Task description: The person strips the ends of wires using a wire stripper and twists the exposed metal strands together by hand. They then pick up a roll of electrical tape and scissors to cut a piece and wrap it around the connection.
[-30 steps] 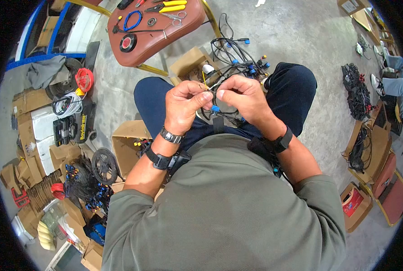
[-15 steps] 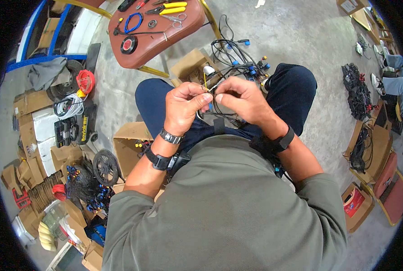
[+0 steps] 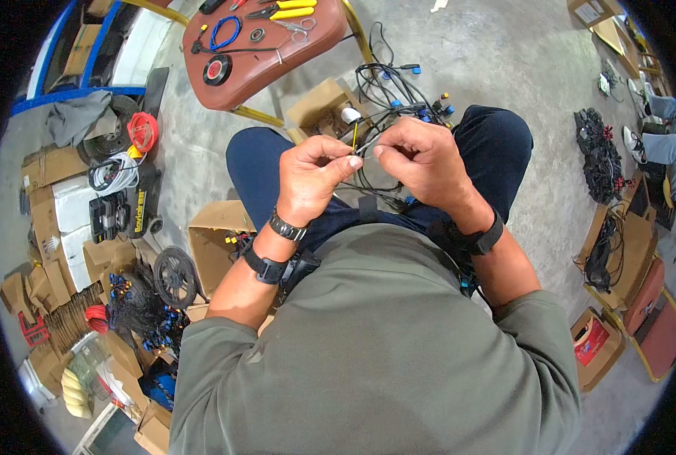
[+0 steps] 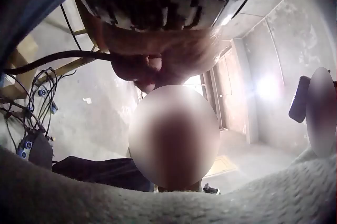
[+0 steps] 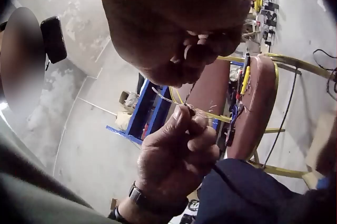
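Observation:
In the head view my left hand (image 3: 307,182) pinches the stripped end of a black cable between thumb and forefinger. A yellow wire (image 3: 355,136) stands up from that pinch. My right hand (image 3: 427,161), close beside it, has its fingers curled and pinches a thin wire from the same end. The right wrist view shows a bare silvery strand (image 5: 162,96) sticking out between the hands, and a dark twisted wire (image 5: 190,91) running up to the right fingers. The black cable (image 4: 63,56) trails from the left hand in the left wrist view.
Black cables with blue connectors (image 3: 421,117) lie on the floor past the knees, beside an open cardboard box (image 3: 315,106). A red-brown chair (image 3: 239,83) bears yellow-handled pliers (image 3: 292,9), scissors (image 3: 298,30), black tape (image 3: 216,70) and blue wire (image 3: 225,33).
My right hand has shifted a little right and its fingers have curled more. The yellow wire has moved slightly right with the left fingertips. A blue connector below the hands is now hidden.

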{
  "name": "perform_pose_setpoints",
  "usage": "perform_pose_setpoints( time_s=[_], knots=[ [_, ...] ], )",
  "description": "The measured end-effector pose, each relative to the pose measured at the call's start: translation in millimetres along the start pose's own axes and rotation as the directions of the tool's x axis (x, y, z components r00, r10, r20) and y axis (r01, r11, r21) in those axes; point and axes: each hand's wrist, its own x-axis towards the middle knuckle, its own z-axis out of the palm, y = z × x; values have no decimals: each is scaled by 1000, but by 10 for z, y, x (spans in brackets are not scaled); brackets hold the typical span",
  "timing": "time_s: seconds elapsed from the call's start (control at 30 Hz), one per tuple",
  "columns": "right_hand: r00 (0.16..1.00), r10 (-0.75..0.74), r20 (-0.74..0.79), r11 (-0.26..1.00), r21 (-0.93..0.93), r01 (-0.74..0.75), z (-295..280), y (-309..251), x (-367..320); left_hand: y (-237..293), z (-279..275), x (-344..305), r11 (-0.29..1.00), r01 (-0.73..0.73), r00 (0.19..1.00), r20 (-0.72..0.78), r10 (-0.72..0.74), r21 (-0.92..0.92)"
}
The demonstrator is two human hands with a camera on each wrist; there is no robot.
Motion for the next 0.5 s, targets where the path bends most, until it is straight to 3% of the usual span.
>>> perform_pose_setpoints(
  time_s=[0.1,0.33,0.43,0.5],
  knots=[
    [998,-69,7,996,-63,69,-29,-12,50,11,-20,-10,987,-36,999,34,31,157],
    [987,-158,30,985,-70,160,-35,61,113,72,-20,-26,997,13,995,102,-20,72],
    [994,20,110,1000,9,-21,-72,38,105,77,-38,-31,996,5,992,128,-17,88],
    [989,56,134,997,38,-62,-77,51,114,80,-49,-28,993,-14,989,150,-4,119]
  ],
)
